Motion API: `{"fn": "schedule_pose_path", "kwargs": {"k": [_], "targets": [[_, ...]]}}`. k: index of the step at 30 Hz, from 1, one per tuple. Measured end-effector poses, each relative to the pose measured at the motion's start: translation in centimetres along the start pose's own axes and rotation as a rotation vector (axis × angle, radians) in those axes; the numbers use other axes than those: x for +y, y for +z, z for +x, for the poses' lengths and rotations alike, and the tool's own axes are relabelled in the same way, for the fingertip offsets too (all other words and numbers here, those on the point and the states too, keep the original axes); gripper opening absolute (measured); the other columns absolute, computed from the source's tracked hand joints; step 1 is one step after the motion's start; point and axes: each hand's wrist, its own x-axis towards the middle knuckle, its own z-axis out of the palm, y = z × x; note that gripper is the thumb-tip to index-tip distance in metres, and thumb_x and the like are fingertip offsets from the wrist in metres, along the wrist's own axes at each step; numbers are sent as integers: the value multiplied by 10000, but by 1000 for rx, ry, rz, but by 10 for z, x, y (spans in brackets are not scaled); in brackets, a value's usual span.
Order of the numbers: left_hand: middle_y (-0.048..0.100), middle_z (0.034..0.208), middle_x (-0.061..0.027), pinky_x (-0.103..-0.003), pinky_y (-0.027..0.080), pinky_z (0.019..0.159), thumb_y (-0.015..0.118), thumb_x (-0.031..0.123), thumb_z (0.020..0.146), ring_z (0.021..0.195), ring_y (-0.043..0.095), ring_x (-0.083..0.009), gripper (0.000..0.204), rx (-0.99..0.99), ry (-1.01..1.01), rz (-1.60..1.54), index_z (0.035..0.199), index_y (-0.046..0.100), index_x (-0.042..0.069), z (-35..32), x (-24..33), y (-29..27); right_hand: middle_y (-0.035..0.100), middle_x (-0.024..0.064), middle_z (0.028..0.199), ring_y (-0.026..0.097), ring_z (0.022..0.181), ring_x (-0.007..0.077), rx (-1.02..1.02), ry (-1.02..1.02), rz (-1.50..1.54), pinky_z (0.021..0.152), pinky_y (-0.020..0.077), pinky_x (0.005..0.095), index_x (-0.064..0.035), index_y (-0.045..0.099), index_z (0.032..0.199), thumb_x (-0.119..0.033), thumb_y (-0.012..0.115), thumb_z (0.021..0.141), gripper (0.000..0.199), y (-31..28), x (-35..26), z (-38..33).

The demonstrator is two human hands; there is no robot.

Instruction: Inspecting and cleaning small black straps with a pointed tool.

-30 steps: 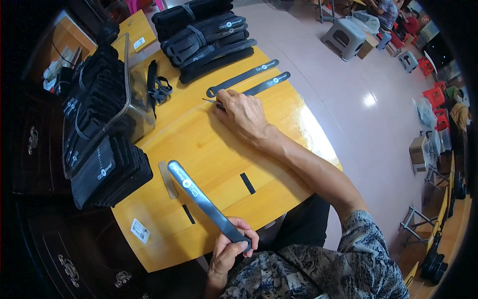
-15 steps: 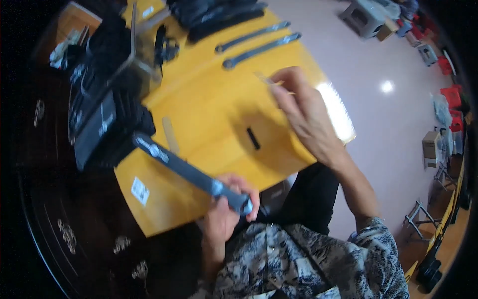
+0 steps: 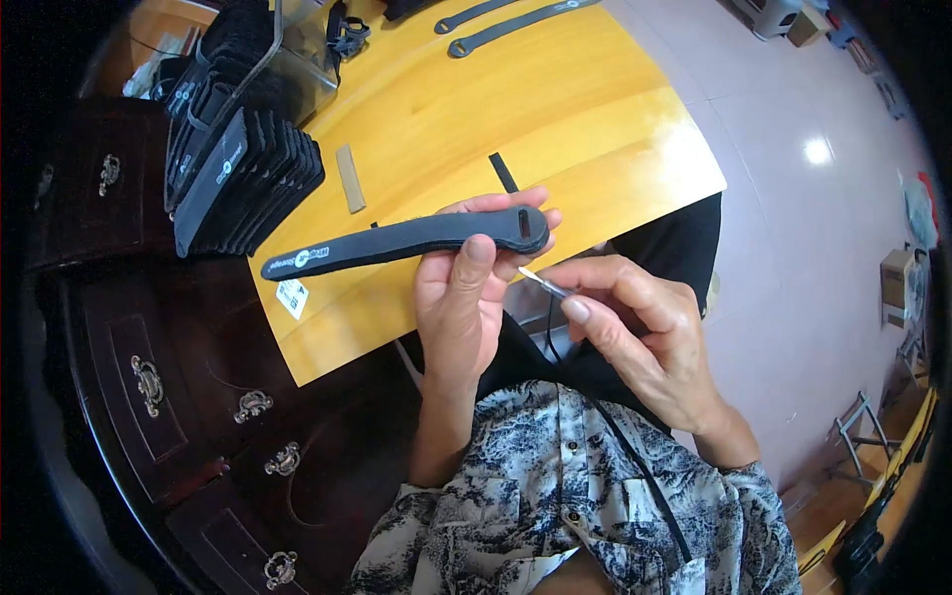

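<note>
Spanning the air over the near edge of a yellow wooden table (image 3: 426, 109), a long, flat, dark grey strap with black sides and pale printing (image 3: 387, 248) lies in the left hand (image 3: 451, 312). That hand grasps it near its broad, rounded, slotted end, thumb on the near side and fingers behind, while the narrower tip points toward the table's left edge. Just beside the slotted end, the right hand (image 3: 650, 342) pinches a slim tool with a pale pointed tip (image 3: 545, 285) between thumb and forefinger; whether the tip touches anything, I cannot tell.

On the table, a short black strip (image 3: 502, 169) lies beyond the left fingertips, and a flat light brown strip (image 3: 350, 179) rests farther left. By the left edge sits a white printed label (image 3: 294, 298). Toward the far end of the right edge, two dark grey slotted straps (image 3: 521, 31) lie side by side, apart. At the left edge are a clear plastic bin (image 3: 303, 55) and a fanned stack of black pieces (image 3: 243, 188).
</note>
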Motion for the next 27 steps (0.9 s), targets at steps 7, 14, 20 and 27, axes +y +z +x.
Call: {"fn": "schedule_pose_path", "kwargs": {"k": [7,14,20,27], "targets": [[490,1256,-244,-405,449,971,535,145,928,1144,531,-323,366,-65,28,3,1221,415,-39,-8,-4,9,610,106,740,571,616,155,-32,62,-73,560,444,272,8,603,1067,-91,561,896,202,-7,-5,2],[502,1245,-257,-407,451,966,554,49,899,1119,551,-328,329,-68,126,90,1196,443,-36,-6,-12,1,581,26,752,521,646,78,-72,98,-43,593,433,214,20,598,1087,-149,531,935,237,-8,-6,3],[518,1226,-273,-412,443,973,573,3,873,1116,552,-341,322,-45,260,211,1169,454,-41,-4,-13,0,596,49,734,518,624,87,-71,179,81,567,426,234,10,601,1082,-117,535,928,210,-6,-7,7],[519,1211,-291,-429,451,961,585,3,866,1100,559,-360,316,-29,250,142,1149,452,-44,-4,-12,-2,591,53,740,510,635,83,-108,110,9,577,421,234,2,601,1130,-124,538,928,247,-6,-6,9]]}}
